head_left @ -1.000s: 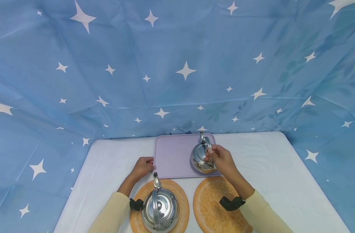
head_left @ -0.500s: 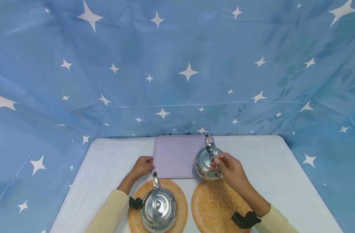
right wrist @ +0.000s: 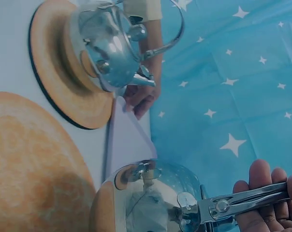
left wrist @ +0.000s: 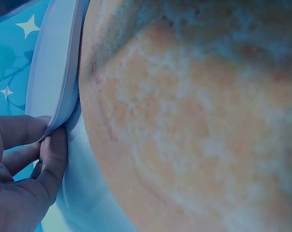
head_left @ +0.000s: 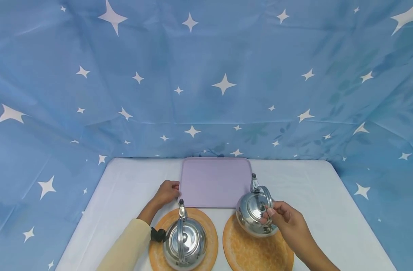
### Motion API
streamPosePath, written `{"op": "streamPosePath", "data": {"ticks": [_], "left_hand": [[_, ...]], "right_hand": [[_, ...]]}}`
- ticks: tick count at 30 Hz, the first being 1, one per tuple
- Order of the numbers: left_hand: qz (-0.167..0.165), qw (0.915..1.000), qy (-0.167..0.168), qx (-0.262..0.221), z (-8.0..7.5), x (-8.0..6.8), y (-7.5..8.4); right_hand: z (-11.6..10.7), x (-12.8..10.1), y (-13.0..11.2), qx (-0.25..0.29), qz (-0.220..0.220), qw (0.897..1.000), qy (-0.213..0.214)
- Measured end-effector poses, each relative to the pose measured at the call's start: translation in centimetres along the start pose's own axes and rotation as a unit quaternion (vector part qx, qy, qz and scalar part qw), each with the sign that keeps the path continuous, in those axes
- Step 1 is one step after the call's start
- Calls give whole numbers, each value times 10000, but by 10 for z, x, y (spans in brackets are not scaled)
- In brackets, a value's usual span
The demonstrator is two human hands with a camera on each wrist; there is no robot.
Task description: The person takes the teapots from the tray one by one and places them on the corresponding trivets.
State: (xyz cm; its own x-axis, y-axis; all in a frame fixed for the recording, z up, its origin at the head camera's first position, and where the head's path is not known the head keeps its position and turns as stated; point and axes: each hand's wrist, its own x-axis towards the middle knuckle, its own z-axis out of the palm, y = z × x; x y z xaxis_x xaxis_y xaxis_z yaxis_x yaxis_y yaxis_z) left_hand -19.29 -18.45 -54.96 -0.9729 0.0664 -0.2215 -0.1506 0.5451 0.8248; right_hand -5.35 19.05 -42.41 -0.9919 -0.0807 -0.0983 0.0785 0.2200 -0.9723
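Right hand [head_left: 287, 220] curled round the arched handle of a shiny round steel kettle [head_left: 255, 214], held above the far edge of the right orange round mat [head_left: 257, 252]. Left hand [head_left: 165, 192] pinching the near-left corner of the flat lilac tray [head_left: 214, 180], seemingly to steady it. Second steel kettle [head_left: 185, 242] resting on the left orange mat [head_left: 211, 229].

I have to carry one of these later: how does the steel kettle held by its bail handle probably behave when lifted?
The kettle hangs from a thin hinged handle gripped by the right hand, so it probably swings or tilts. Its polished, rounded body looks slippery to grab directly. Held one-handed, it seems fairly light, though its contents are hidden.
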Motion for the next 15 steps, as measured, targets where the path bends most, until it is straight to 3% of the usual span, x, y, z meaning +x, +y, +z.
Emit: {"op": "streamPosePath", "data": {"ticks": [5,15], "left_hand": [[-16,10000,11,1,0,0,-1],[-42,10000,68,46,-1,-1,2]], "right_hand": [[-2,-15,6,28,343,9994,82],[4,-36,21,371,592,9975,57]]}}
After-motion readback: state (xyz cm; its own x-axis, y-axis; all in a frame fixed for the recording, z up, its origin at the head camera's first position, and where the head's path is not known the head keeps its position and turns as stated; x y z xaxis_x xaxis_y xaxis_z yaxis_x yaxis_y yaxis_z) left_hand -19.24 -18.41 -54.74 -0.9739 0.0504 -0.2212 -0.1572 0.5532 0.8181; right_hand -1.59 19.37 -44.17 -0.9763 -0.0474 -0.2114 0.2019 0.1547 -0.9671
